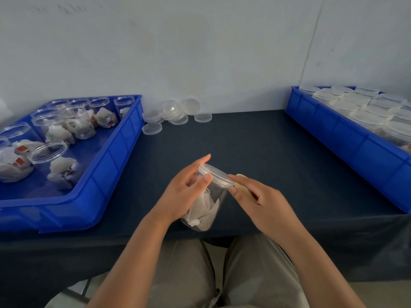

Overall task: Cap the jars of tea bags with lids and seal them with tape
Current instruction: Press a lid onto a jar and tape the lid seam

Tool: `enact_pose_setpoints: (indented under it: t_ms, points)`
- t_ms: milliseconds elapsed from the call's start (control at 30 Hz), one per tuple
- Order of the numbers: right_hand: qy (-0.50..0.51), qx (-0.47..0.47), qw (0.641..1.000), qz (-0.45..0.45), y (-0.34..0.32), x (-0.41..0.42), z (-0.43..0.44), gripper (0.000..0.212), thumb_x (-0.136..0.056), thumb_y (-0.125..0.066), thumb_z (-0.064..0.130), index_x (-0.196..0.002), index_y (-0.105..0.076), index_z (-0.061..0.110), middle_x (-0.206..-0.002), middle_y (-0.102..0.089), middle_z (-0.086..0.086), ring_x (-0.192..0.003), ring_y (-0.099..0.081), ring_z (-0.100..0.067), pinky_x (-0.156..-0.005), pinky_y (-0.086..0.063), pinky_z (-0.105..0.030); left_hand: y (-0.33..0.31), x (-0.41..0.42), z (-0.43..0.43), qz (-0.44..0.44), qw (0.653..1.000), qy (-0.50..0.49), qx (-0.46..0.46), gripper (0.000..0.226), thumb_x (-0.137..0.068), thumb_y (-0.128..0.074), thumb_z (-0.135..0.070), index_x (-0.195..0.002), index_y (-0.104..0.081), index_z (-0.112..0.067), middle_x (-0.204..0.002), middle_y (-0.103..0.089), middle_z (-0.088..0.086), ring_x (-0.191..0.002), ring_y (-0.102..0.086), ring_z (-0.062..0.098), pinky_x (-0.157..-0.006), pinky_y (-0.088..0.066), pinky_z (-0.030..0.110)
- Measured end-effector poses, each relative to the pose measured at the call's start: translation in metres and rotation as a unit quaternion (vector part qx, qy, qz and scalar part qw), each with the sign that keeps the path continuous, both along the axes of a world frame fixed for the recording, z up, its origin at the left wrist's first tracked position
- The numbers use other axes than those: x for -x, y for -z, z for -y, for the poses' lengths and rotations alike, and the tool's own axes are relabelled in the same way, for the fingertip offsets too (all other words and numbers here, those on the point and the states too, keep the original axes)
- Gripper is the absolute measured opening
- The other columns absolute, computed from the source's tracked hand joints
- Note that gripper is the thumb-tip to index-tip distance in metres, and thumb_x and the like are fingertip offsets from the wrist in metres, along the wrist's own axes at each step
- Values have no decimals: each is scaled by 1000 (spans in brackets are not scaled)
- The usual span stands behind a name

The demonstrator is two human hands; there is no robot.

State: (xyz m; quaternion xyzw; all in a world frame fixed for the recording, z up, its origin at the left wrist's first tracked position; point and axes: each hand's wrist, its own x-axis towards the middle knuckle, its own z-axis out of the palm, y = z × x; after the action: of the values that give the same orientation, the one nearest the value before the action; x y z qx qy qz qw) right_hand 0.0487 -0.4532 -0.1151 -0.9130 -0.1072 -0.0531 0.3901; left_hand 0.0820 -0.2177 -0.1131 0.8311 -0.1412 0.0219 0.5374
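While the left hand (184, 192) wraps its fingers round the upper body of a clear jar (206, 210) of tea bags, holding it tilted above the near edge of the dark table (255, 141), the right hand (262, 201) pinches the rim of the lid (216, 175) sitting on the jar's mouth, probably to seat it. A yellowish scrap (241, 181) behind those fingers may be tape; it is unclear. Open jars (47, 148) wait in the left blue tray (111, 165), loose lids (175, 115) lie by the wall, and capped jars (364, 117) fill the right tray (347, 134).

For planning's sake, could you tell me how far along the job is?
Done: capped jars fill the right blue plastic tray. In hand: left hand holds a clear tea-bag jar; right hand pinches its clear lid. Left: open jars in left blue tray.
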Motion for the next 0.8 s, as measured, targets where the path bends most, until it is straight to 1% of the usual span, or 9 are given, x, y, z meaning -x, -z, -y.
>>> enact_pose_setpoints:
  t_ms: [100, 167, 300, 367, 433, 533, 633, 733, 800]
  points:
    - [19, 2, 1000, 19, 1, 3, -4, 48, -99, -44, 72, -144, -54, 57, -102, -52, 54, -87, -62, 14, -66, -45, -10, 3, 6, 2, 95, 990, -100, -21, 47, -93, -58, -69, -140, -52, -62, -119, -69, -27, -111, -68, -2, -83, -56, 15]
    - [30, 4, 999, 28, 2, 4, -7, 51, -98, -44, 74, -144, -55, 56, -107, -53, 49, -94, -59, 15, -75, -46, -9, 4, 13, 8, 129, 982, -112, -86, 49, -101, -44, -68, -148, -48, -56, -114, -68, -30, -105, -67, -6, -80, -57, 17]
    - [40, -2, 998, 43, 2, 5, -10, 54, -96, -42, 76, -143, -58, 54, -103, -49, 49, -97, -54, 14, -79, -43, -7, 8, 23, 29, 98, 971, -143, -162, 73, -95, -24, -86, -158, -24, -50, -147, -56, -23, -122, -52, -12, -88, -47, 18]
    - [31, -5, 998, 48, 3, 7, -10, 57, -95, -41, 78, -143, -57, 53, -103, -47, 50, -96, -55, 15, -80, -44, -7, 8, 26, 38, 110, 963, -172, -174, 86, -84, -24, -98, -156, -26, -49, -146, -55, -24, -116, -48, -14, -81, -40, 14]
    - [19, -11, 999, 46, 4, 6, -9, 57, -95, -41, 78, -143, -55, 53, -104, -48, 52, -96, -55, 19, -80, -45, -7, 7, 26, 38, 115, 962, -184, -169, 87, -82, -24, -99, -154, -29, -50, -141, -59, -24, -114, -52, -12, -81, -44, 18]
    - [-17, 6, 1000, 25, 5, 2, -5, 56, -97, -42, 75, -150, -42, 56, -112, -58, 39, -97, -59, 13, -76, -44, -11, 5, 18, 31, 101, 966, -174, -161, 81, -86, -29, -95, -152, -32, -50, -139, -61, -24, -118, -57, -8, -87, -51, 25]
    - [-40, 14, 999, 12, 7, 0, 0, 59, -96, -42, 77, -151, -27, 62, -98, -61, 34, -90, -63, 9, -66, -47, -12, 3, 11, 24, 75, 974, -159, -145, 73, -87, -34, -90, -150, -33, -54, -139, -61, -25, -124, -59, -3, -96, -54, 33]
    - [-53, 5, 998, 27, 10, -1, 5, 50, -101, -38, 73, -150, -33, 61, -88, -65, 20, -76, -66, -3, -56, -49, -18, 1, 6, 15, 47, 984, -131, -114, 68, -86, -37, -88, -147, -37, -57, -126, -67, -27, -118, -65, 1, -98, -57, 37]
    - [-58, 2, 998, 33, 11, -4, 7, 46, -104, -37, 68, -149, -36, 60, -87, -65, 16, -71, -64, -7, -55, -48, -20, -1, 4, 9, 35, 990, -106, -84, 62, -88, -41, -85, -144, -41, -59, -122, -64, -37, -114, -65, -5, -95, -57, 30]
